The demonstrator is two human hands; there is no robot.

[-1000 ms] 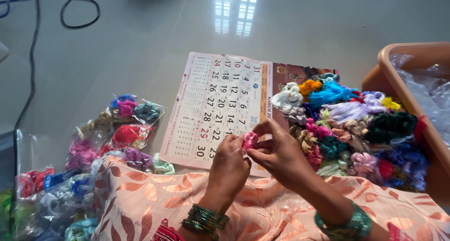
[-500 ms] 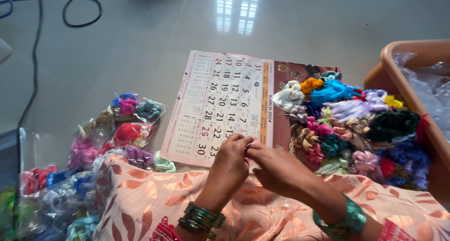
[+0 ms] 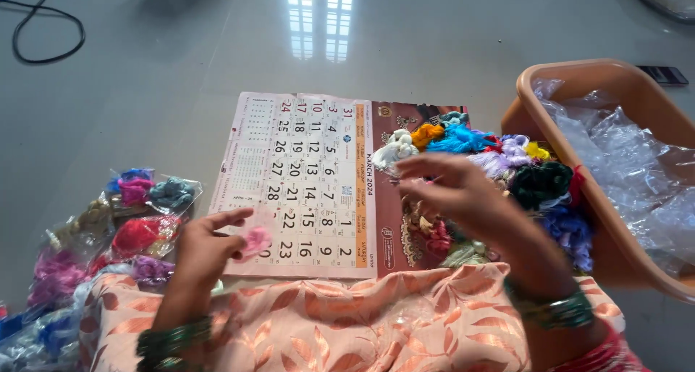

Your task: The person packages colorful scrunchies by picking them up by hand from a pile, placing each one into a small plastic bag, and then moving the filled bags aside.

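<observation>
Pink thread tuft (image 3: 255, 240) pinched in left hand (image 3: 210, 245), near edge of calendar sheet (image 3: 304, 176). Right hand (image 3: 452, 191) loosely curled over colourful thread pile (image 3: 507, 162), grip unclear. Clear bagged bundles (image 3: 137, 213) left, orange tub (image 3: 579, 75) right.

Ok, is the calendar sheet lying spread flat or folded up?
Spread flat. The calendar sheet lies open on the floor, date grid fully showing, with the thread bundles piled on its right part.

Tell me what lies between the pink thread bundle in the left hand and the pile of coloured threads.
In the head view, only the calendar sheet lies between the pink thread bundle and the thread pile.
</observation>
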